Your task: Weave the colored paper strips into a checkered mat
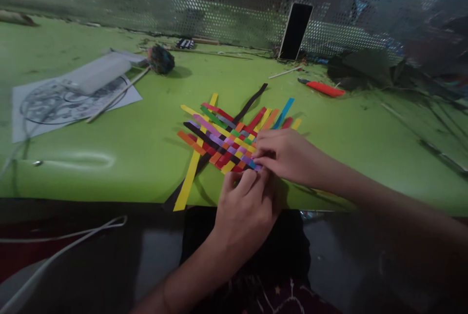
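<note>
Right hand [287, 154] pinching the weave [234, 144] at its near right edge; left hand [245, 203] curled against the near side, exact grip can't be told. Weave flat on green surface [139, 150], near front edge. Beyond it, red tool [325, 88] right, phone [295, 32] leaning at mesh [226, 19]; paper [42, 102] and dark ball [161, 59] left.

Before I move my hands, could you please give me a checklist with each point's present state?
1. Right hand on the woven strips: ok, touching their near right part.
2. Left hand has firm grip: cannot tell, partly hidden.
3. Long yellow strip within the green table: not ok, one end passes the front edge.
4. Red tool away from both hands: ok, lies beyond them.
5. Phone standing: ok.
</note>
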The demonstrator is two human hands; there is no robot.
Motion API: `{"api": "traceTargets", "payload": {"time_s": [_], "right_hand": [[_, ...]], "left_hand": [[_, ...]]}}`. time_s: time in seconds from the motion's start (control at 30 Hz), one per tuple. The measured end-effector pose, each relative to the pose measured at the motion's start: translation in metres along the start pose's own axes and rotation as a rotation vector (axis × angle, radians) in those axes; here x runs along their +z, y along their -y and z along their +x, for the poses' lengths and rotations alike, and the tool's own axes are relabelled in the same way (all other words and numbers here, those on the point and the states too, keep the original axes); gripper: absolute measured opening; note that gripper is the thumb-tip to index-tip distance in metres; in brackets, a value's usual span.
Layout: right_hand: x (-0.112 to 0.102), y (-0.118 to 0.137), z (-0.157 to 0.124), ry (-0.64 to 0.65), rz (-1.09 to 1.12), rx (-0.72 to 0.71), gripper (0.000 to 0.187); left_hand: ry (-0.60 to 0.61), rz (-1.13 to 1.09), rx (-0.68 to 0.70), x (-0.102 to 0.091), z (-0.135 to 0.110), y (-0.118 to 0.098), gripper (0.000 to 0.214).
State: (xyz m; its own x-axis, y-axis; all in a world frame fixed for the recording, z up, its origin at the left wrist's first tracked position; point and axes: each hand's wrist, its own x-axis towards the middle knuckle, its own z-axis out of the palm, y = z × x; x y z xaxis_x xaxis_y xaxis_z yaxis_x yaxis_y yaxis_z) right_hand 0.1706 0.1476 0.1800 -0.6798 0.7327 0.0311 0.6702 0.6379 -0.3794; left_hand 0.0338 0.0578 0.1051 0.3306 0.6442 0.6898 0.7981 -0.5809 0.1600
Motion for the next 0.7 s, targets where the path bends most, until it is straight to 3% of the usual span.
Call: {"api": "traceTargets", "payload": {"time_s": [0.17, 0.53, 0.7], "right_hand": [[-0.009, 0.000, 0.005, 0.085, 0.005, -0.020, 0.022], [0.006, 0.007, -0.001, -0.014, -0.064, 0.023, 0.021], [0.003, 0.004, -0.003, 0.011, -0.054, 0.016, 0.017]], "left_hand": [[0.010, -0.014, -0.023, -0.001, 0.000, 0.000, 0.012], [0.005, -0.005, -0.017, 0.001, 0.002, 0.000, 0.010], [-0.007, 0.000, -0.013, 0.000, 0.003, -0.001, 0.012]]}}
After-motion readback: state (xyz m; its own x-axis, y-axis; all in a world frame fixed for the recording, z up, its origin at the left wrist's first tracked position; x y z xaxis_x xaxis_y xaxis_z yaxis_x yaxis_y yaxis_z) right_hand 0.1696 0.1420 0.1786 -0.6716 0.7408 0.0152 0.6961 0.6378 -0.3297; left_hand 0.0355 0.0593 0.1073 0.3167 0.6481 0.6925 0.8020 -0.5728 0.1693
